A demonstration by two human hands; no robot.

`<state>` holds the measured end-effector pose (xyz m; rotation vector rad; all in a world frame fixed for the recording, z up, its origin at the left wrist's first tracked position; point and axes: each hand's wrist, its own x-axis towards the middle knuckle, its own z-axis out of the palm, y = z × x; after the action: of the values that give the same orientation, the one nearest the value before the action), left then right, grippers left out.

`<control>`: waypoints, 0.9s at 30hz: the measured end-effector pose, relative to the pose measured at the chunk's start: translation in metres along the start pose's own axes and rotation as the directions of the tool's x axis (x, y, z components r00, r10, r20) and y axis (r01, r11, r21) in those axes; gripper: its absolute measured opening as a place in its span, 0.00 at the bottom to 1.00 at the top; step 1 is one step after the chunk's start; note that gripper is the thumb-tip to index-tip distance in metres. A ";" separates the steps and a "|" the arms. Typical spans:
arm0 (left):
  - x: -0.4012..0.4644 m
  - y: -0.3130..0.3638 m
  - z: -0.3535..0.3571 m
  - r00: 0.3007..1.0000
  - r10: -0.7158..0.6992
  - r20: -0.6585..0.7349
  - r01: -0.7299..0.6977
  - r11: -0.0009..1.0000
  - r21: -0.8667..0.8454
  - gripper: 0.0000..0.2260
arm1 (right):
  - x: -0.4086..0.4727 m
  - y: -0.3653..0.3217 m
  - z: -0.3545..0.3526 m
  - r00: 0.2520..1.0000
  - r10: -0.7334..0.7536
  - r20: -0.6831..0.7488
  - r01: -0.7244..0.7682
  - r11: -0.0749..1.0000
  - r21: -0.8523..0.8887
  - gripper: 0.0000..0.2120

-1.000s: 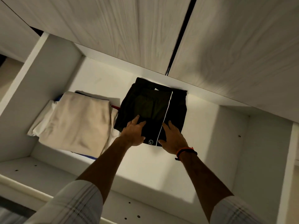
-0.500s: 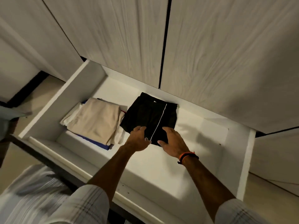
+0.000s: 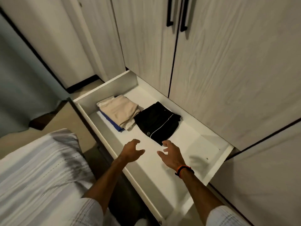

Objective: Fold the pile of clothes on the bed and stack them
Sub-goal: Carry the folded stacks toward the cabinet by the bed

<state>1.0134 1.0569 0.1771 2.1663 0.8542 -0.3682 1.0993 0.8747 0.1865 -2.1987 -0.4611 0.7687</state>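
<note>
The folded black shorts (image 3: 157, 123) lie flat on the white floor of the open drawer (image 3: 216, 162), a compact dark rectangle with a thin white stripe running along its length and a small round white logo near the corner closest to the person. Just beside them, toward the left end of the drawer, sits a stack of folded clothes (image 3: 119, 111): a beige piece on top, a cream layer under it and a blue edge showing at the bottom; the near corner of the shorts and the stack look to be touching or almost so. The drawer stands pulled out from under the pale wood-grain wardrobe doors (image 3: 228, 70), whose black handles (image 3: 177, 13) hang high above. Its raised white walls close it in at the left end, along the front and at the right end, and the doors overhang its back edge. To the right of the shorts and in front of them, the drawer floor lies bare white. At the lower left, the bed (image 3: 37, 173) with its pale striped sheet comes close to the drawer front, leaving only a narrow dark gap between them. Both hands hover over the drawer floor just in front of the shorts, holding nothing: the left hand (image 3: 132, 150) with fingers loosely curled and spread, the right hand (image 3: 171, 154) likewise relaxed, its fingertips near the front corner of the shorts but apart from it. An orange and black band (image 3: 184, 170) circles the right wrist.
</note>
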 end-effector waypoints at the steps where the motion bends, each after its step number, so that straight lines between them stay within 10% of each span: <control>1: -0.007 -0.004 0.003 1.000 -0.012 -0.016 0.011 0.999 -0.036 0.26 | -0.005 0.000 0.001 1.000 -0.011 0.009 0.011 1.000 0.000 0.24; 14: -0.148 -0.057 0.032 0.885 -0.346 -0.313 0.232 0.909 -0.347 0.24 | -0.054 -0.009 0.032 0.880 -0.334 0.339 0.392 0.912 -0.119 0.19; 27: -0.421 -0.063 0.226 0.398 -0.863 -0.311 0.334 0.452 -0.827 0.22 | -0.219 0.041 0.068 0.393 -0.452 0.801 0.738 0.674 0.018 0.17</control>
<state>0.6642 0.7257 0.2031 1.1090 1.9863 0.4569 0.8932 0.7677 0.2023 -1.6181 -1.8712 1.2135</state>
